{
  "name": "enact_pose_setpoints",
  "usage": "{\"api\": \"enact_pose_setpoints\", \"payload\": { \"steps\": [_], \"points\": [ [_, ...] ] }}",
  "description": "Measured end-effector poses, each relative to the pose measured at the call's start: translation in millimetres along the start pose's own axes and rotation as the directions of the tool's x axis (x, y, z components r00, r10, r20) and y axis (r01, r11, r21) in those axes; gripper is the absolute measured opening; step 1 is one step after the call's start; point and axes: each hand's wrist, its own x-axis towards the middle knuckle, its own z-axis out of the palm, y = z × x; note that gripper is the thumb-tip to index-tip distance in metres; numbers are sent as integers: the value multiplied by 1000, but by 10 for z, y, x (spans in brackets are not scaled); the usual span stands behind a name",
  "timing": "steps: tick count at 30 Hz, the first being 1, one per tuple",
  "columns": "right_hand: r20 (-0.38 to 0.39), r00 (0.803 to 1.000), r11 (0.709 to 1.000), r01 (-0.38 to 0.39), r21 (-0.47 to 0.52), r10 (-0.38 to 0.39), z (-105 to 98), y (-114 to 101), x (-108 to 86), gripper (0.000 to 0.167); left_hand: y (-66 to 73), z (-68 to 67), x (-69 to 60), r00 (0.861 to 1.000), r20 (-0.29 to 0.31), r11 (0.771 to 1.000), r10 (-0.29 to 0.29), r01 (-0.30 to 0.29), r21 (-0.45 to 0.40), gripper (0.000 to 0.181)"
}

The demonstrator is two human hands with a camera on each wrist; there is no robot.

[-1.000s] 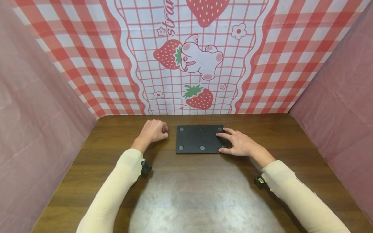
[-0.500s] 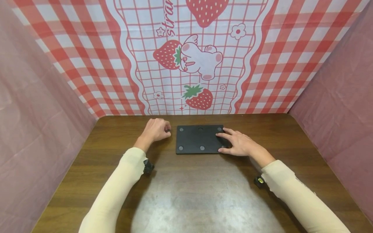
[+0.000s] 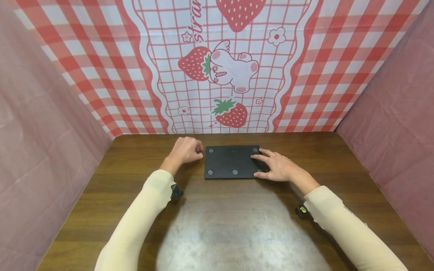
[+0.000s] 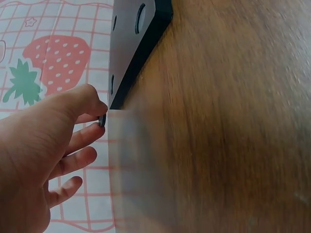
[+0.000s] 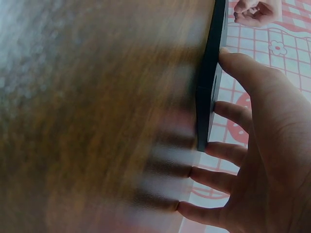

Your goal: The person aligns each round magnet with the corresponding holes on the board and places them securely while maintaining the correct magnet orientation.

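Note:
A flat black rectangular plate [image 3: 223, 162] lies on the table, with round grey spots along its long edges and a dark round outline at the middle of its far edge. Just left of it, apart from it in the head view, is my left hand [image 3: 186, 149]. Between thumb and index finger it pinches a small dark disc [image 4: 102, 120], seen nearly edge-on; its other fingers are loosely bent. My right hand [image 3: 278, 166] rests spread over the plate's right end. Its thumb and some fingertips touch the plate; the outer fingertips reach past it to the table. The near right corner is partly hidden.
The brown wooden table [image 3: 217, 222] ends at a red-and-white strawberry cloth [image 3: 230, 82] behind. Pink curtains [image 3: 44, 113] stand on both sides. Each wrist carries a small black camera [image 3: 176, 192].
My left hand has moved right, towards the plate's left edge, still pinching the small disc. My right hand and the plate have stayed where they were.

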Motion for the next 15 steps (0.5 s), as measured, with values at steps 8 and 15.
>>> {"api": "enact_pose_setpoints", "payload": {
  "steps": [8, 15],
  "points": [
    [-2, 1000, 1000, 5, -3, -5, 3, 8, 7, 80, 73, 6, 61, 999, 40, 1000, 14, -14, -20, 29],
    [-5, 1000, 1000, 4, -7, -4, 3, 6, 6, 80, 243, -38, 53, 999, 37, 1000, 19, -19, -13, 34]
  ]
}}
